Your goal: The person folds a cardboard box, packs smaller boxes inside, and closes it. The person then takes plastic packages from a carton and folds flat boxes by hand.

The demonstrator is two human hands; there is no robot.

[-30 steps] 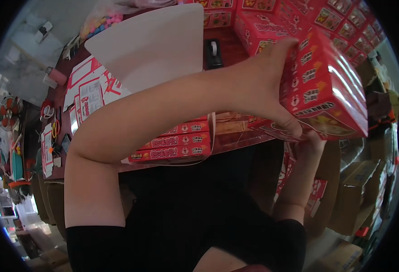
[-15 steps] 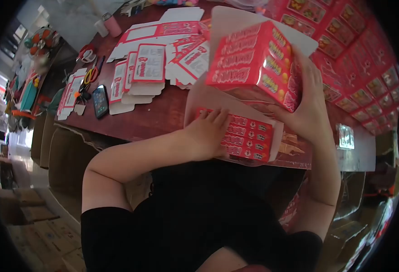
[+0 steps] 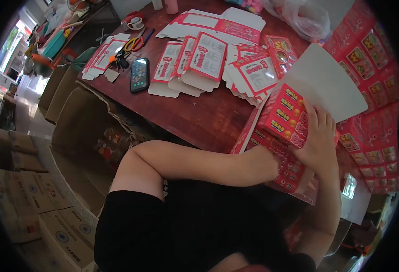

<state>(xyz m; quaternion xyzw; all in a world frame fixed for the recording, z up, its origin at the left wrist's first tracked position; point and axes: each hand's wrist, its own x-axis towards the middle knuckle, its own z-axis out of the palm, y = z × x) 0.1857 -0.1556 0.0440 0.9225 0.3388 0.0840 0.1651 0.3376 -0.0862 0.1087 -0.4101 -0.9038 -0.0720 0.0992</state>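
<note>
A block of small red boxes [image 3: 284, 112] with yellow lettering sits tilted inside an open carton, whose large white flap [image 3: 324, 77] stands up behind it. My right hand [image 3: 318, 140] grips the block from its right side, fingers over the top and thumb at the near edge. More red boxes [image 3: 290, 174] lie lower in the carton, partly hidden by both hands. Against their near left part is my left hand [image 3: 259, 166], its fingers curled and blurred; what they hold, if anything, is hidden.
Flat printed cartons [image 3: 208, 56] lie stacked on the dark red table [image 3: 176, 111]. Left of them are a phone [image 3: 139, 75], yellow-handled scissors [image 3: 134, 44] and a cup [image 3: 136, 23]. Red printed sheets [image 3: 372, 68] fill the right side. Brown cardboard boxes [image 3: 65, 231] stand on the floor.
The view has swung to the right. The red block has come down onto the lower boxes, with my right hand still on it. My left hand's fingers, spread before, are now curled.
</note>
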